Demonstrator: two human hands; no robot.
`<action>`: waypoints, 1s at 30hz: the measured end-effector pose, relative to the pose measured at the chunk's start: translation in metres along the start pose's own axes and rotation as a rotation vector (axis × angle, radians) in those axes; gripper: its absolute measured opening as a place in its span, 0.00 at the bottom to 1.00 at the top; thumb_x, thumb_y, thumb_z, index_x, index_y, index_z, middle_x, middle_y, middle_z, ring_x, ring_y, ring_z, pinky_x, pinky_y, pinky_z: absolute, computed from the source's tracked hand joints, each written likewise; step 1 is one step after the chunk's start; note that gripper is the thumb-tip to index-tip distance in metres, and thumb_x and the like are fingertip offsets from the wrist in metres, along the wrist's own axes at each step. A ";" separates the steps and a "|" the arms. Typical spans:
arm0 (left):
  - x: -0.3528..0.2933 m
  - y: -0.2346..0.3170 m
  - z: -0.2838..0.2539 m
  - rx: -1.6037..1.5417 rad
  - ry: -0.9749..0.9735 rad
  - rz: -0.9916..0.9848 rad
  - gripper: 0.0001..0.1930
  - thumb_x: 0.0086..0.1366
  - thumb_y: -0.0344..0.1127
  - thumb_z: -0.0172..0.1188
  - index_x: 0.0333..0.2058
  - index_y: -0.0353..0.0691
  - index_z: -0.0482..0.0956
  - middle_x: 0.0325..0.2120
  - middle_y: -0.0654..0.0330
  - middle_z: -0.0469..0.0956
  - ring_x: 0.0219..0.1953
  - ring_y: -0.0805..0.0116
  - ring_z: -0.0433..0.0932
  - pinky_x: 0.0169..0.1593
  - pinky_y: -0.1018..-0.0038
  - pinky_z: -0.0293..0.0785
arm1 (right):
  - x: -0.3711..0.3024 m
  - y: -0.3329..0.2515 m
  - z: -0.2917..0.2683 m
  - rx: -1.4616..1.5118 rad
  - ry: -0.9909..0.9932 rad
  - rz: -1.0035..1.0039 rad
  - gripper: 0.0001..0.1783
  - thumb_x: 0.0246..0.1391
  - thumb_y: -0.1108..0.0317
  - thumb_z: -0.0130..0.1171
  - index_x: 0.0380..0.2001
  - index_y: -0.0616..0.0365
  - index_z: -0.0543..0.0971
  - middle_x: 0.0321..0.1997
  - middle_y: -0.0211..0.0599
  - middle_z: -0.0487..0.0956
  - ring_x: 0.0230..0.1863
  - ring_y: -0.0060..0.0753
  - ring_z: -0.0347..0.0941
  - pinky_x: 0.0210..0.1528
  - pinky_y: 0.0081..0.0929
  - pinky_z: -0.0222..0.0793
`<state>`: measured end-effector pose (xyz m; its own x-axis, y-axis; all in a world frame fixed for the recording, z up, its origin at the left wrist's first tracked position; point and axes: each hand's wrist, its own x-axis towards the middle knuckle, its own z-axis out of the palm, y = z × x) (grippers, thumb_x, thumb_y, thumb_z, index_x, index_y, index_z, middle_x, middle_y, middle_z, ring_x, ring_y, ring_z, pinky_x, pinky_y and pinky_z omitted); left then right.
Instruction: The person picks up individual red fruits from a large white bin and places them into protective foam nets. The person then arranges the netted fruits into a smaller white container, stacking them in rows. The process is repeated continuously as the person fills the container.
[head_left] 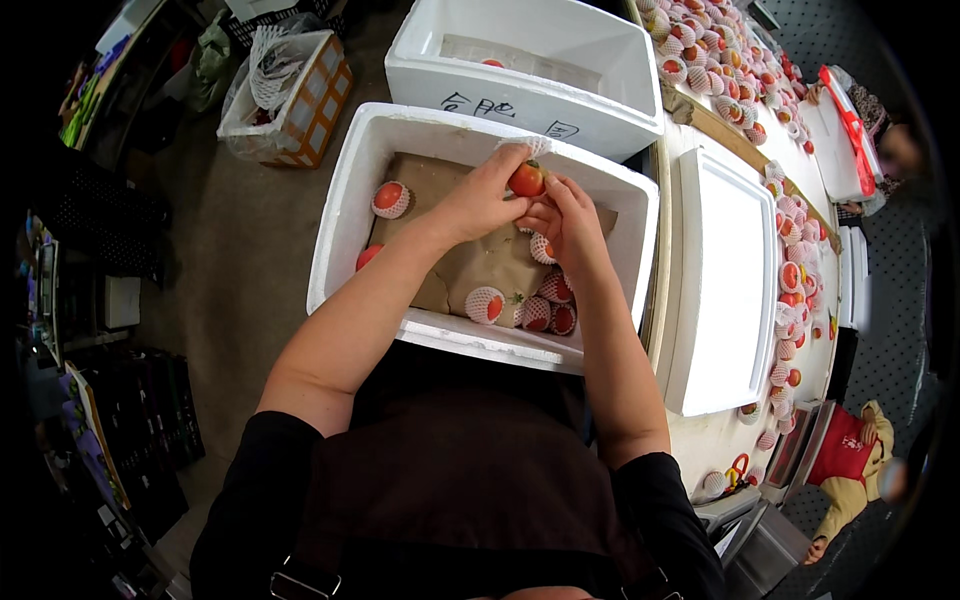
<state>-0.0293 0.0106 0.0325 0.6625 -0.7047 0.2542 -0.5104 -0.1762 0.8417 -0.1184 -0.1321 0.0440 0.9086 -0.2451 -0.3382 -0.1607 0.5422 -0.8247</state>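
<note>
Here, a tomato [527, 180] is grasped between both hands above an open polystyrene box [480, 340].

The tomato is steadied by the curled left hand [483, 203] and touched from the other side by the bent fingertips of the right hand [567, 220]; a white foam net [540, 146] is seen just beyond, though how far the fruit is sleeved cannot be told. Skin and stem are best spared by light, even finger pressure, with the net eased rather than tugged. Contact should be avoided with the netted tomatoes [536, 313] lying nearer the body, below the right hand, on brown cardboard [455, 275].
</note>
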 end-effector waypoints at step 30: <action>0.007 -0.006 -0.005 -1.129 -0.355 -0.597 0.32 0.71 0.61 0.32 0.61 0.42 0.57 0.49 0.56 0.74 0.50 0.67 0.74 0.48 0.70 0.74 | -0.011 -0.002 0.007 -0.911 0.103 -0.615 0.34 0.43 0.63 0.67 0.52 0.66 0.66 0.46 0.53 0.72 0.47 0.50 0.71 0.51 0.39 0.68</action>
<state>-0.0188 0.0095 0.0314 0.3577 -0.8898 -0.2835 0.6550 0.0227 0.7553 -0.1250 -0.1247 0.0523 0.9013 -0.3583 0.2436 0.0460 -0.4800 -0.8761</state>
